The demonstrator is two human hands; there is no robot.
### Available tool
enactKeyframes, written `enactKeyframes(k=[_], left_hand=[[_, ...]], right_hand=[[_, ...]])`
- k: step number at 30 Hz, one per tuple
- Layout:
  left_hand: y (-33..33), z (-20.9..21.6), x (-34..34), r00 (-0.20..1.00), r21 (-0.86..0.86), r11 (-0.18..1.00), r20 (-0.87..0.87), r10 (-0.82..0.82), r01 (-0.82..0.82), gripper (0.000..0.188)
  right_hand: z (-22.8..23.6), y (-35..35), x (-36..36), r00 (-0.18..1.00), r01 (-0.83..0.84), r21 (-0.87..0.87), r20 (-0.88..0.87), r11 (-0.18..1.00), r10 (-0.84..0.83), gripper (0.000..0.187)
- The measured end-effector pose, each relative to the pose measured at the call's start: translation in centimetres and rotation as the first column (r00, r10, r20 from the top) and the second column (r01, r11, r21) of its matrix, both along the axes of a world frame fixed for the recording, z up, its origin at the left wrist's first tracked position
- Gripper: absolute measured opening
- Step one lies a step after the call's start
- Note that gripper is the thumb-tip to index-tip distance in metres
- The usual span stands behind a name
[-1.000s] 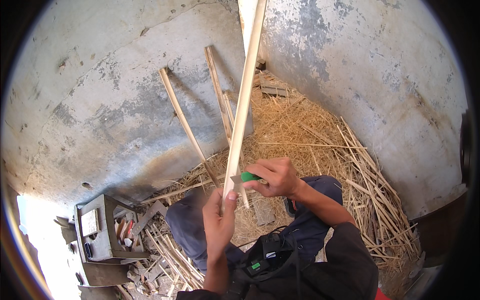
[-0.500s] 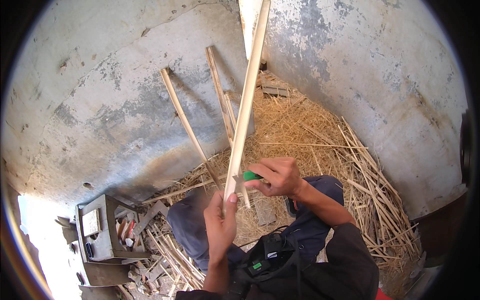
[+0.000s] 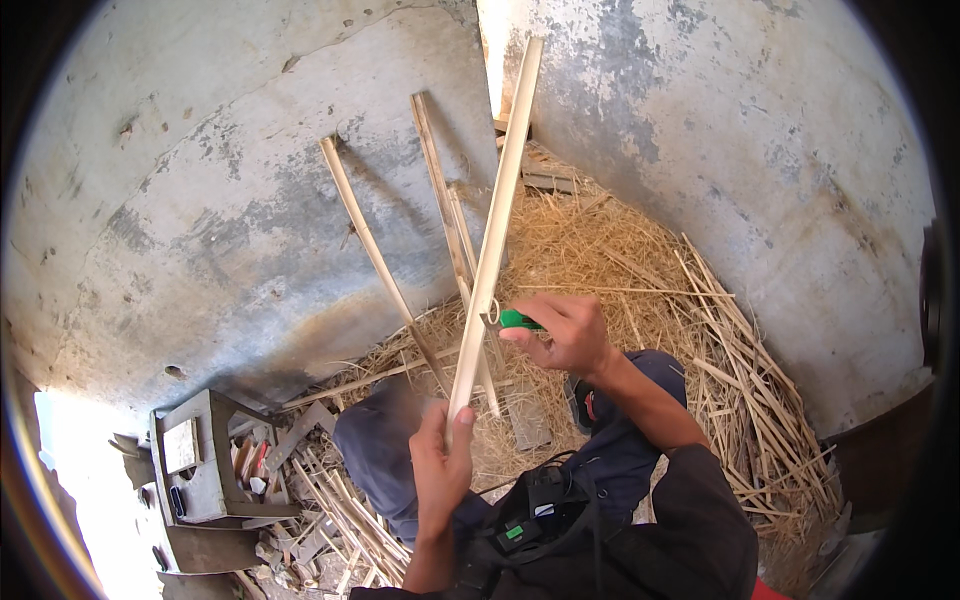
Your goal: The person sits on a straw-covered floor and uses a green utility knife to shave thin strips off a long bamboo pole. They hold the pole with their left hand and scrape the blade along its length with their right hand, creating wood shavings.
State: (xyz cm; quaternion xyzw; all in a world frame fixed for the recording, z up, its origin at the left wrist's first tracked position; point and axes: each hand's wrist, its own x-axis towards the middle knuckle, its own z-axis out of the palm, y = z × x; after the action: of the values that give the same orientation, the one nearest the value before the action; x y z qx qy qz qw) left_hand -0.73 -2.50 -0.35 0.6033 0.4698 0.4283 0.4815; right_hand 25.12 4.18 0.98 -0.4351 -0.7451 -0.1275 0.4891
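A long, pale split bamboo strip slants up and away from me over my lap. Its lower end is gripped by my left hand, the thumb lying along the strip. My right hand is closed round the green handle of a small knife. The short blade rests against the strip's right edge, partway up from my left hand. A thin curled shaving stands up at the blade.
Several bamboo strips lean on the stained wall. Pale shavings cover the floor, with a heap of split strips at right. At left sit a grey wooden stool-like frame and more strips.
My right hand and the knife have moved up along the strip, away from my left hand. A curled shaving now shows at the blade. The strip's far end has dropped slightly toward me.
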Motion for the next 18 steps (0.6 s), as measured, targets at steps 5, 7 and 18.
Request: enactKeyframes(k=[5, 7, 18], left_hand=[[-1.8, -1.5, -1.2, 0.999, -0.049, 0.999, -0.030, -0.025, 0.024, 0.025], [-2.1, -1.5, -1.6, 1.000, -0.067, 0.998, -0.026, -0.016, 0.014, 0.024], [-5.5, -1.9, -5.1, 0.985, -0.135, 0.990, -0.158, -0.065, 0.043, 0.025]], right_hand=[[0.5, 1.2, 2.5, 0.992, 0.098, -0.053, -0.075, 0.994, -0.101, 0.033], [0.5, 1.1, 2.3, 0.994, 0.080, -0.065, -0.071, 0.995, -0.084, 0.034], [1.9, 4.1, 11.7, 0.842, 0.301, -0.200, -0.404, 0.933, -0.358, 0.037]])
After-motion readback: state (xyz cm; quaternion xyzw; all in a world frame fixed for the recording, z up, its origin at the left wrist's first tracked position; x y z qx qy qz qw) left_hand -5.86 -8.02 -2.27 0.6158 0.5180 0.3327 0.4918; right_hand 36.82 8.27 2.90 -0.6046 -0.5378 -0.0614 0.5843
